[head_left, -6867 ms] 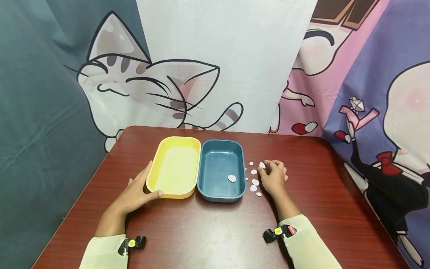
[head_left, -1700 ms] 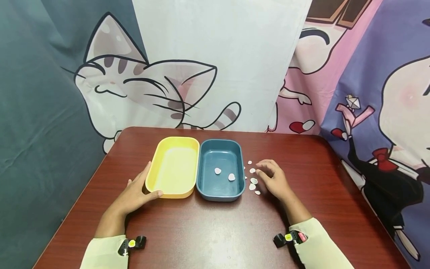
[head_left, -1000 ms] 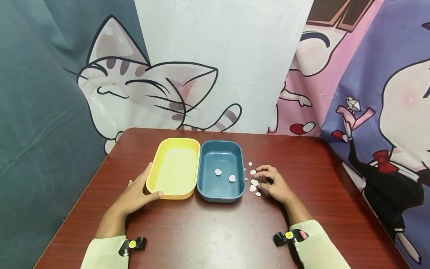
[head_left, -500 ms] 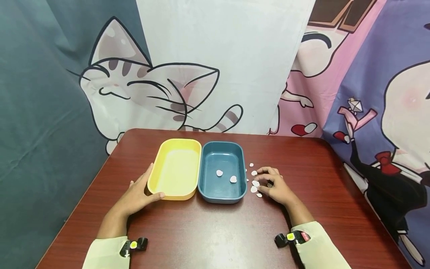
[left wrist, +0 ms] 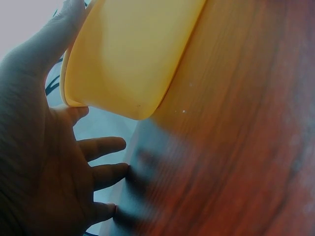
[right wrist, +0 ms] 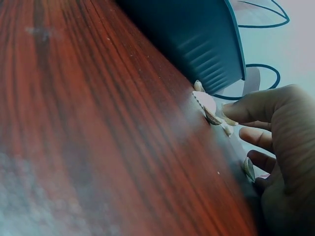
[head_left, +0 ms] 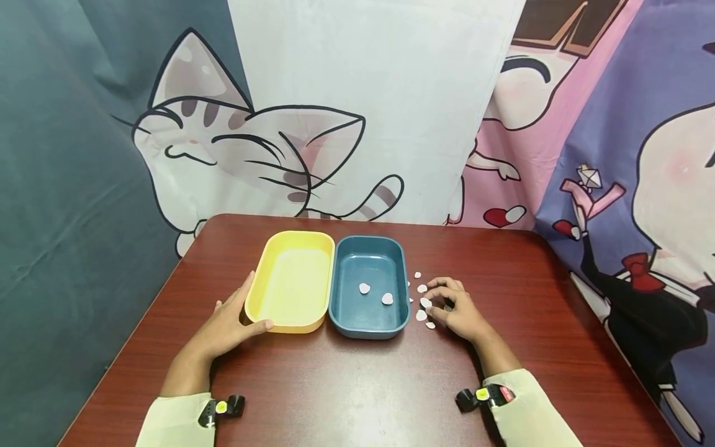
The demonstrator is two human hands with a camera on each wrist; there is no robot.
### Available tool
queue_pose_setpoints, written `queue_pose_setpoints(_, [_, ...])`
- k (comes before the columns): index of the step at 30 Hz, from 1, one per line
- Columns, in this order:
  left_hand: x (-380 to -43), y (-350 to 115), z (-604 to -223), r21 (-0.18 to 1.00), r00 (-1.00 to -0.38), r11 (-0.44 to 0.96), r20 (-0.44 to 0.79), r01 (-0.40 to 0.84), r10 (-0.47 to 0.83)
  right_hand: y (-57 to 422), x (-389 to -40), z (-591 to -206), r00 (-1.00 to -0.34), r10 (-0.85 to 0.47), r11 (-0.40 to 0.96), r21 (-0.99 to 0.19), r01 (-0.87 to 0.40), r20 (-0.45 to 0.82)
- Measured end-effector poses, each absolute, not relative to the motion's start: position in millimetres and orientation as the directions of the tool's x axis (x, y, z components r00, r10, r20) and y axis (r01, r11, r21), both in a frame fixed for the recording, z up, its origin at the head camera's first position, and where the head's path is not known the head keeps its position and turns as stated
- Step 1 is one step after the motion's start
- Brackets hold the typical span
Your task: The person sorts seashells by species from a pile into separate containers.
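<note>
Outside the left front corner of a yellow tray (head_left: 296, 285), my left hand (head_left: 220, 326) rests with fingers spread and straight, the thumb along the front rim. In the left wrist view, a fingertip touches the yellow wall (left wrist: 123, 54). My right hand (head_left: 458, 310) is low over the table beside a blue tray (head_left: 341, 310); its thumb and index finger pinch a white seashell (head_left: 426, 303). The right wrist view shows the thumb (right wrist: 241, 110) against the shells, and another shell (right wrist: 248, 168) by the lower fingers. Two shells (head_left: 387, 299) lie inside the blue tray.
Several more small shells (head_left: 421, 315) are scattered on the table between the blue tray and my right hand. Both trays stand side by side on the reddish-brown wooden table (head_left: 335, 385). Behind it hangs a cartoon-printed cloth (head_left: 380, 74).
A second shell has come to lie in the blue tray since the oldest frame. My right hand has lowered to another shell and closed thumb and index finger on it. My left hand stays put.
</note>
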State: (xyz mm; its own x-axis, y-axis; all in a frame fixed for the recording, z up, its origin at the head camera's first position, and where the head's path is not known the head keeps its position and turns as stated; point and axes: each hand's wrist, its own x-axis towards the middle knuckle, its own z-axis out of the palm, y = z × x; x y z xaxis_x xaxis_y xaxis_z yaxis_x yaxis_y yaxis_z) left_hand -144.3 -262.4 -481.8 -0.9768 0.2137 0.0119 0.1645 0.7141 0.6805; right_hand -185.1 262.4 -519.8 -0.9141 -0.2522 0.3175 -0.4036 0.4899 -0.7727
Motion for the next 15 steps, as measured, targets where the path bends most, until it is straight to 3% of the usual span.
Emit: queue_pose_setpoints(15, [-144.8,-262.3,-481.9,0.676,-0.977,0.719,0.009,0.161,0.211,259.1,-186.7,-515.0,-0.882,-0.183,0.472,-0.748,-0.467,0.435])
